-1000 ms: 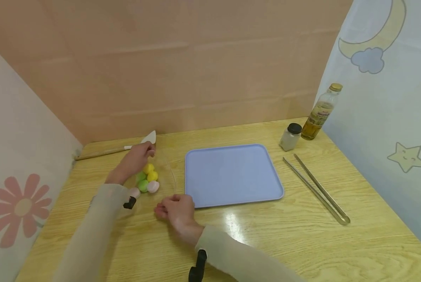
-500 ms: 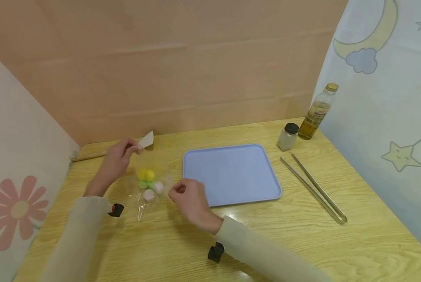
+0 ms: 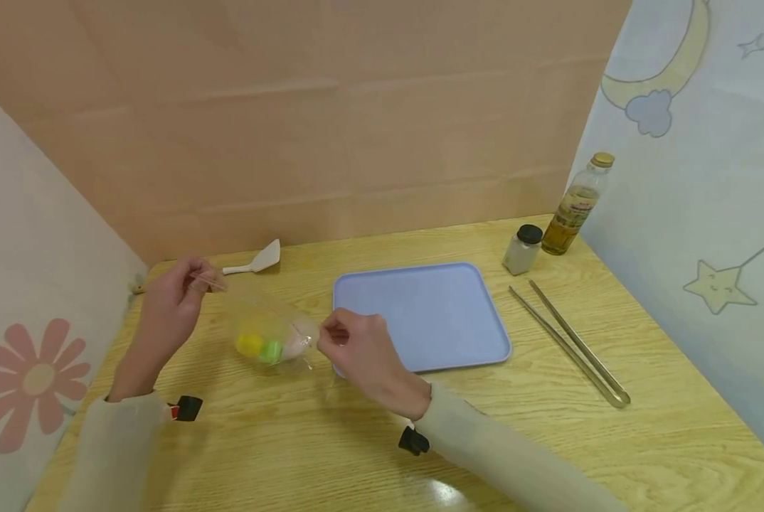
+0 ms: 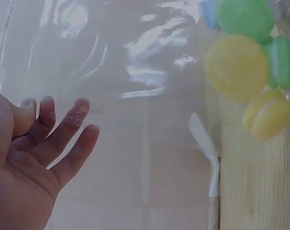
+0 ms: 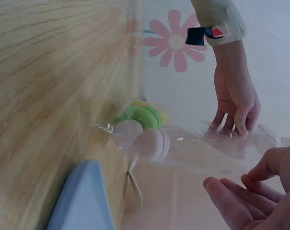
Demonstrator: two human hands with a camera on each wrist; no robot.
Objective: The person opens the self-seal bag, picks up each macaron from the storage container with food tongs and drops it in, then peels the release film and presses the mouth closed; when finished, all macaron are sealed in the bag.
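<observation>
A clear plastic bag point(image 3: 250, 306) hangs tilted between both hands, above the table left of the tray. Macarons have slid to its bottom: yellow point(image 3: 250, 345), green point(image 3: 270, 352) and pale pink point(image 5: 150, 144). With thumb and forefinger the left hand point(image 3: 171, 306) pinches one upper corner of the bag, by the printed strip; its other fingers spread along the film in the left wrist view. The right hand point(image 3: 369, 355) pinches the bag's edge on the opposite side, thumb against fingertip, overlapping the tray's left side in the head view.
A blue tray point(image 3: 420, 313) lies mid-table. Metal tongs point(image 3: 574, 341) rest to its right, with a black-lidded jar point(image 3: 520, 254) and an oil bottle point(image 3: 568, 220) behind them. Behind the left hand lies a white spatula point(image 3: 267, 256). Fabric walls enclose the table.
The bag has risen off the table and its macarons have tumbled together at the bottom. The left hand has moved left, the right hand up and to the right.
</observation>
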